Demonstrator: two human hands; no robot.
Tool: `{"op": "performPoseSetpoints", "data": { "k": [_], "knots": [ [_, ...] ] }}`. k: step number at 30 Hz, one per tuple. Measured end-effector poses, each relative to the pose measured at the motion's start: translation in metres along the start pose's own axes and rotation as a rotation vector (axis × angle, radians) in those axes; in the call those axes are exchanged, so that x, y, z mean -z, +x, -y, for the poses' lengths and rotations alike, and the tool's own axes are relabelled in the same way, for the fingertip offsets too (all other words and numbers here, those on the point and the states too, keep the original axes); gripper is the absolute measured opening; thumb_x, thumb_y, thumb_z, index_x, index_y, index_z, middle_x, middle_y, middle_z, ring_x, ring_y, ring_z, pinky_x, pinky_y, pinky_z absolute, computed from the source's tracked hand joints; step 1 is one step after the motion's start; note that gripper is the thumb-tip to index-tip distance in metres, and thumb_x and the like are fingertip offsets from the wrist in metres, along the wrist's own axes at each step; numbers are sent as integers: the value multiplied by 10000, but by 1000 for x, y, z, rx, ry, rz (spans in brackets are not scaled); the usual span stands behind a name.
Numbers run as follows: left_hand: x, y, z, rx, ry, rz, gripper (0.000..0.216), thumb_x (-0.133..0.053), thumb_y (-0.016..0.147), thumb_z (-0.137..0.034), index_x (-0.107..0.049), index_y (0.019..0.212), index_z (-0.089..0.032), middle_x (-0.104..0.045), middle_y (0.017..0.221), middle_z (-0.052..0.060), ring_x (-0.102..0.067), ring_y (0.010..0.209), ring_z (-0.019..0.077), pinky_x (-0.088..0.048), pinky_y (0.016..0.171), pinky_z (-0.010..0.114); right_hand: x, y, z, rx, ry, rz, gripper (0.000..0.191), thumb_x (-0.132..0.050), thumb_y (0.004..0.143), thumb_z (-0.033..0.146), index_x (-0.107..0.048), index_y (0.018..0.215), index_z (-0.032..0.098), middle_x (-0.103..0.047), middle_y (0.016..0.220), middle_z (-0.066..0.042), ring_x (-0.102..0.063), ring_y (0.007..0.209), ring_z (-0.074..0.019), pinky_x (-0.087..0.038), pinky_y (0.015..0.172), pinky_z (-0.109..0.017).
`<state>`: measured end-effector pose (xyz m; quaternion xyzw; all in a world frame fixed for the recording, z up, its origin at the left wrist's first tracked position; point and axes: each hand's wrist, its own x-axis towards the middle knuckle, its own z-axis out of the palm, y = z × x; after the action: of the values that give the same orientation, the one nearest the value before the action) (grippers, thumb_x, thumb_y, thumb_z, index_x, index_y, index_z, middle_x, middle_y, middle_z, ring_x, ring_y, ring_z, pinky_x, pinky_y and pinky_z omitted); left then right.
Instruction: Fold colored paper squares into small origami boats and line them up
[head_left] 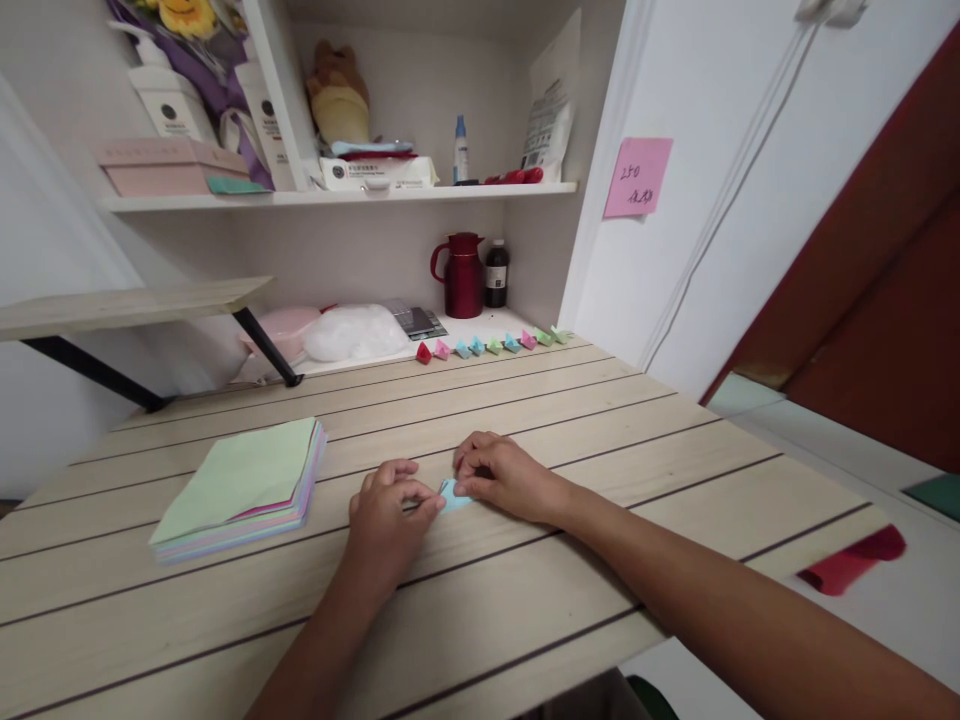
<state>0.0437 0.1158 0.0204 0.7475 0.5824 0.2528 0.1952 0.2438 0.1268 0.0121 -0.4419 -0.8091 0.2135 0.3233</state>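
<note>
A small piece of folded light-blue paper lies on the wooden slatted table between my hands. My left hand has thumb and index finger pinched at its left edge, with the other fingers curled. On the other side my right hand grips the paper's right part between thumb and fingers, hiding that end of it. To the left rests a stack of coloured paper sheets, light green on top. Along the table's back edge runs a row of several small folded paper pieces in red, pink, blue and green.
A raised wooden shelf on black legs stands at the back left. Behind the table are a dark red jug, a dark bottle and a white plastic bag. A pink note sticks to the wall.
</note>
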Motion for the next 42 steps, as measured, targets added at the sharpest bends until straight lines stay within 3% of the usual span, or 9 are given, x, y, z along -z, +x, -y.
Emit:
{"op": "performPoseSetpoints", "data": {
  "k": [6,16,22,25,29,34,37,42],
  "knots": [
    [-5,-2,-1,-18,96,-36,197,-604,825,-318,-674,655,-247,-592,1254,25,-514,1174,278,-366,955,504,-4,0,3,-22,-116,-12,139,-695,834,296,-651,757,189,-628,941,-34,-562,933,-188,-386,859,-350],
    [-12,-2,2,-98,192,-109,206,-609,809,-258,-537,623,-209,-612,1202,40,-538,1139,250,-391,878,435,-3,1,0,-8,-131,12,205,-736,792,314,-582,755,183,-562,925,-31,-538,945,-194,-379,858,-343],
    [-10,-1,-1,-107,242,-47,159,-603,811,-249,-544,668,-215,-604,1230,43,-523,1153,260,-388,891,444,1,-1,3,-45,-22,0,279,-741,774,199,-600,1014,220,-515,963,-14,-539,837,-147,-418,818,-307],
    [-7,-1,-2,-105,230,-28,45,-599,818,-239,-578,779,-228,-580,1261,56,-513,1175,262,-390,911,456,2,-1,2,-28,5,24,286,-719,786,162,-622,1042,244,-509,985,-10,-547,862,-144,-419,855,-310],
    [-3,-1,2,-254,171,-11,186,-575,824,-160,-602,982,-254,-526,1318,72,-509,1217,252,-413,927,451,1,0,0,-26,23,33,277,-725,784,169,-637,1034,248,-512,971,-6,-551,852,-141,-425,856,-308],
    [-3,-2,10,-499,199,30,292,-501,853,-86,-705,890,-292,-529,1343,38,-603,1092,222,-432,941,436,3,2,-2,8,48,53,163,-717,797,185,-668,946,229,-545,948,-13,-555,848,-144,-435,846,-302],
    [-2,-1,12,-489,197,36,297,-528,842,-94,-722,894,-313,-580,1282,34,-599,1104,230,-435,940,440,6,3,-4,17,87,87,163,-710,791,157,-686,940,219,-562,942,-21,-560,861,-151,-452,828,-293],
    [2,0,8,-396,151,78,232,-546,809,-99,-682,890,-269,-599,1247,51,-562,1170,247,-419,955,452,5,4,-7,-36,99,49,340,-704,801,183,-664,1138,204,-550,980,-45,-567,862,-158,-471,827,-309]
  ]
}}
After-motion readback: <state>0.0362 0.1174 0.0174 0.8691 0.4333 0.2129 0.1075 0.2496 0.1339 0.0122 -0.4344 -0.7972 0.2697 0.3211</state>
